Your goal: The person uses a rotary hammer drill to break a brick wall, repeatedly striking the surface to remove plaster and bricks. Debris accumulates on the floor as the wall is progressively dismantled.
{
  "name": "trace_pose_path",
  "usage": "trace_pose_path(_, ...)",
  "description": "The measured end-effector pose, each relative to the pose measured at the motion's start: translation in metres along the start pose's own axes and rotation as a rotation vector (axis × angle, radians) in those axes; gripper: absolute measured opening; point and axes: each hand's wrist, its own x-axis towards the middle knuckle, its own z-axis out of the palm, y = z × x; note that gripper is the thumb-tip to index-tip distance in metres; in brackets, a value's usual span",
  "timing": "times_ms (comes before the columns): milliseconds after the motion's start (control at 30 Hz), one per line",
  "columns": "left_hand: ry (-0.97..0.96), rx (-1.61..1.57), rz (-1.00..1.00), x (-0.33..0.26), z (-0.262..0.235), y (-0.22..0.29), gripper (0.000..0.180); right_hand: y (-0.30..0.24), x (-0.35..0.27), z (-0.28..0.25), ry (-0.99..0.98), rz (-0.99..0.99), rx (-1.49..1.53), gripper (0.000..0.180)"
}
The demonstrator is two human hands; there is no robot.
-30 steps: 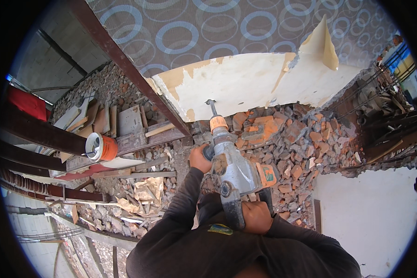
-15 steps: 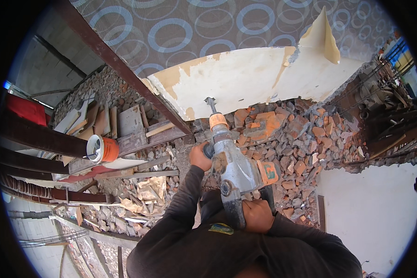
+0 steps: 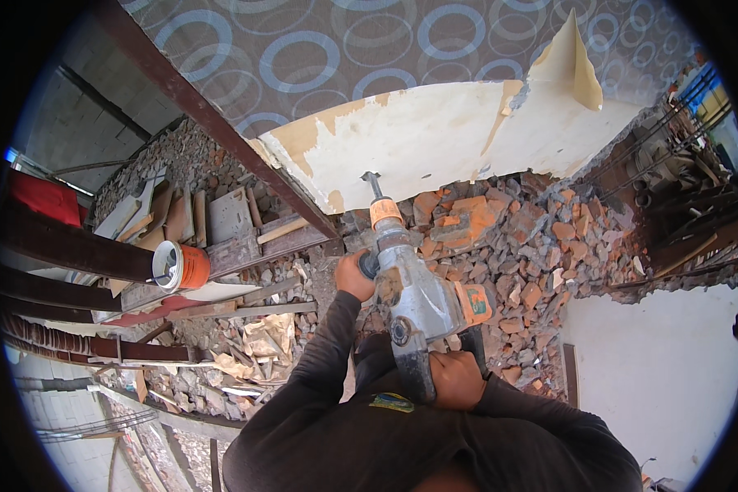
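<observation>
A grey and orange demolition hammer [image 3: 418,297] slants across the middle, its metal chisel bit [image 3: 374,185] pushed into a small broken hole in the wall [image 3: 435,131]. My left hand [image 3: 354,277] is wrapped round the black side handle near the tool's front. Closed on the rear handle is my right hand [image 3: 457,380], close to my body. The wall's lower part is bare off-white plaster; grey wallpaper [image 3: 369,37] with blue rings covers it above, and one torn flap [image 3: 580,70] hangs loose at the right.
Broken bricks and rubble [image 3: 517,271] lie under the wall and around me. At left, an orange bucket [image 3: 190,267] stands by planks and boards [image 3: 230,217] and dark beams [image 3: 74,246]. Thin rebar [image 3: 664,135] sticks out at far right, above a white slab [image 3: 656,353].
</observation>
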Motion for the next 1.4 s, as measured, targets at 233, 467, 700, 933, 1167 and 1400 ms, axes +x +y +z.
trace_pose_path(233, 0.007, 0.030, 0.044, 0.001, -0.001, 0.002, 0.046, 0.003, -0.001, 0.000, 0.004, 0.004, 0.000, 0.029)
trace_pose_path(467, -0.033, -0.017, 0.017, 0.006, 0.005, -0.012, 0.048, 0.006, -0.001, 0.001, 0.010, 0.000, 0.017, 0.027)
trace_pose_path(700, 0.019, 0.046, 0.048, 0.005, 0.003, -0.006, 0.048, 0.009, 0.000, 0.003, 0.025, 0.001, 0.023, 0.027)
trace_pose_path(933, -0.030, 0.023, 0.023, 0.008, 0.001, -0.003, 0.046, 0.013, 0.000, 0.002, 0.018, -0.024, 0.006, 0.027)
trace_pose_path(1167, 0.010, 0.078, 0.030, 0.006, 0.000, -0.002, 0.045, 0.013, 0.001, 0.004, 0.023, -0.003, 0.031, 0.027)
trace_pose_path(1400, 0.002, 0.072, 0.024, 0.010, 0.000, -0.004, 0.047, 0.013, 0.002, 0.003, 0.037, -0.006, 0.046, 0.025)
